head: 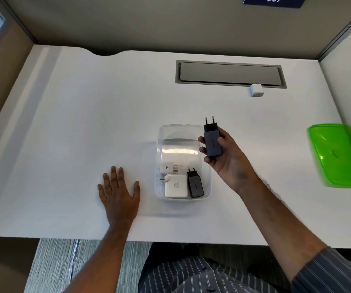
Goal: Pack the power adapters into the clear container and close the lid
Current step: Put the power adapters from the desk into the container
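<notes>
A clear container (162,136) stands open in the middle of the white desk. Inside it lie a small white adapter (167,167), a square white adapter (176,188) and a dark grey adapter (195,185), all at its near end. My right hand (227,157) holds a second dark grey adapter (212,140) above the container's right rim, prongs pointing away from me. My left hand (118,192) rests flat on the desk, left of the container. The green lid (339,155) lies at the right edge of the desk. A small white cube adapter (256,90) sits at the back.
A grey cable hatch (229,73) is set into the desk at the back right, with the cube adapter at its front edge. Partition walls close the desk at the back and both sides. The desk's near edge runs just below my left wrist.
</notes>
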Demonstrator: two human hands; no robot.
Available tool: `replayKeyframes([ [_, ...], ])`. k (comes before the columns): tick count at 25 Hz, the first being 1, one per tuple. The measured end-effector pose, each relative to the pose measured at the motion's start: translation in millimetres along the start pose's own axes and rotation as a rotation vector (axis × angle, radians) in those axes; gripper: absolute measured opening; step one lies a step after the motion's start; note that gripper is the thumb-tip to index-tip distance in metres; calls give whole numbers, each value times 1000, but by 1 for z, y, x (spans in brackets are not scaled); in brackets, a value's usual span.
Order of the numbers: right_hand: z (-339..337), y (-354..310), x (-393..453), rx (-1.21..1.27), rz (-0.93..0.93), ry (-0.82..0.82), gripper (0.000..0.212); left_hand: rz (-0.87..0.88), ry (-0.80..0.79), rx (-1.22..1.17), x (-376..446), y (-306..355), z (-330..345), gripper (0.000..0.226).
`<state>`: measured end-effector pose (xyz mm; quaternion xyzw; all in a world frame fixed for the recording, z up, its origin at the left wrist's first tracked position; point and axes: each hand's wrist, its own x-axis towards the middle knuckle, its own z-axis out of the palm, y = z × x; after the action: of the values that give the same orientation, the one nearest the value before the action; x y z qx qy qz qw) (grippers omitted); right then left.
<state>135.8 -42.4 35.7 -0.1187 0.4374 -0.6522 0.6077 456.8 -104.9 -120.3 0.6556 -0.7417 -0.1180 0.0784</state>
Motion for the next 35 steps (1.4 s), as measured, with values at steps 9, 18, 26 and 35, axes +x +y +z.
replayKeyframes([
  [9,27,30,45,-1270,57,-16,29,3,13,3,-1,-1,1,75],
  [18,31,61,78,-1671,132,-46,33,5,18,-5,0,-1,1,75],
  [26,21,60,104,-1753,102,-106,35,9,12,3,0,-1,1,76],
  [35,18,71,103,-1969,56,-123,30,9,6,-1,0,-2,0,75],
])
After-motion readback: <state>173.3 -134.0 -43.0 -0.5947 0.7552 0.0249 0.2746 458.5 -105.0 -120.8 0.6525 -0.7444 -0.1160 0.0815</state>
